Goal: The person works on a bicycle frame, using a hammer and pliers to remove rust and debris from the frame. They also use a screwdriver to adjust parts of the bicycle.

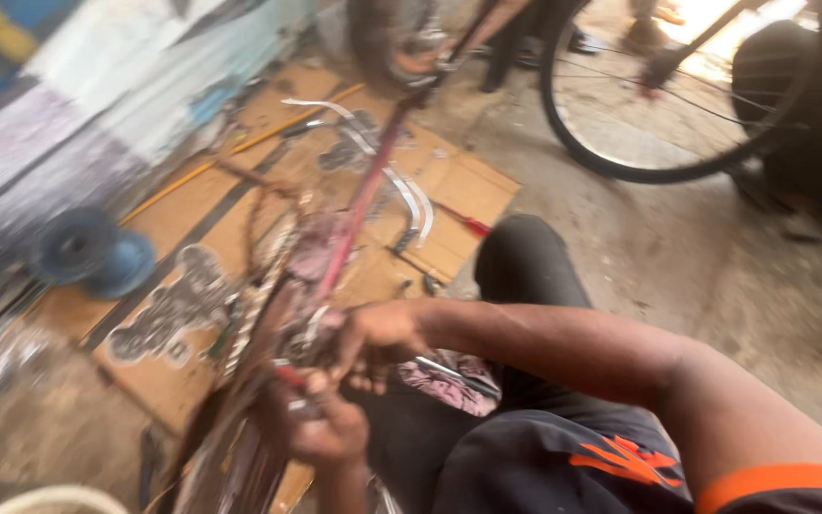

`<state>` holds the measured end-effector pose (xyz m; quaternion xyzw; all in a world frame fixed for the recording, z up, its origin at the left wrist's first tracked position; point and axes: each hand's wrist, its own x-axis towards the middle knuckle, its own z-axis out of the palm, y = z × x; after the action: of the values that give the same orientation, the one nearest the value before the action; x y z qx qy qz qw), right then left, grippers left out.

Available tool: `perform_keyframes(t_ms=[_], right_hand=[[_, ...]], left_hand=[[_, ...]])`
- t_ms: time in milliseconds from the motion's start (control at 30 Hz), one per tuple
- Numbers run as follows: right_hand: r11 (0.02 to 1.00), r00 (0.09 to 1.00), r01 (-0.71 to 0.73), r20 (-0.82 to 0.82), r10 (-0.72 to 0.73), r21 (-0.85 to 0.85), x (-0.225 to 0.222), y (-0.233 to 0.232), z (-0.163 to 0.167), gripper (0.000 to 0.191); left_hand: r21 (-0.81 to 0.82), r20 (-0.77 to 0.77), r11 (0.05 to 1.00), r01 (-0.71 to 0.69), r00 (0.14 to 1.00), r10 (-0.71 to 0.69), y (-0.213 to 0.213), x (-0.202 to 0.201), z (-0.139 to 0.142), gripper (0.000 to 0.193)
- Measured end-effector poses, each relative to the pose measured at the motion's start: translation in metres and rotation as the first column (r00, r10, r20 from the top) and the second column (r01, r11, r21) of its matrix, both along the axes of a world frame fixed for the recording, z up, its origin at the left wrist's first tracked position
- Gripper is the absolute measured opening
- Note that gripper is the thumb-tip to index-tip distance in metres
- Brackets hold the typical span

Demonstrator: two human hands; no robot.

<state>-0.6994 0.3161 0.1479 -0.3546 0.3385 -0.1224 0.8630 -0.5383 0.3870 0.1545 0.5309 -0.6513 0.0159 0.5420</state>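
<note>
Blur: whole view smeared by motion; small parts on the cardboard sheet [192, 205] unreadable.
Left hand [321, 428]: fingers merge with the red bicycle frame [359, 205]; grip unclear.
Right hand [378, 338]: fingertips hidden among metal parts.
Bicycle wheel [677, 105]: cut off by top edge.
Pale rim [54, 500]: cropped at bottom edge.

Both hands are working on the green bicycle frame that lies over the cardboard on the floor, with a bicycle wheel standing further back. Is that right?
Not quite: the bicycle frame is red or pinkish, not green, as the head view shows. The rest holds: both the left hand and the right hand are at it, it lies over the cardboard, and a bicycle wheel stands further back.
</note>
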Motion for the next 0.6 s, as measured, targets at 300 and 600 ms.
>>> perform_keyframes(t_ms=[300,600], right_hand=[[0.925,0.850,0.304,-0.373,-0.371,-0.228,0.026,0.001,0.004,0.015],[0.824,0.912,0.238,-0.174,-0.372,-0.514,0.013,0.004,-0.005,0.027]], left_hand=[[-0.094,-0.358,0.996,-0.002,0.933,-0.032,-0.025,-0.016,-0.045,0.043],[0.014,-0.216,0.988,0.155,0.965,-0.148,-0.038,-0.012,-0.018,0.038]])
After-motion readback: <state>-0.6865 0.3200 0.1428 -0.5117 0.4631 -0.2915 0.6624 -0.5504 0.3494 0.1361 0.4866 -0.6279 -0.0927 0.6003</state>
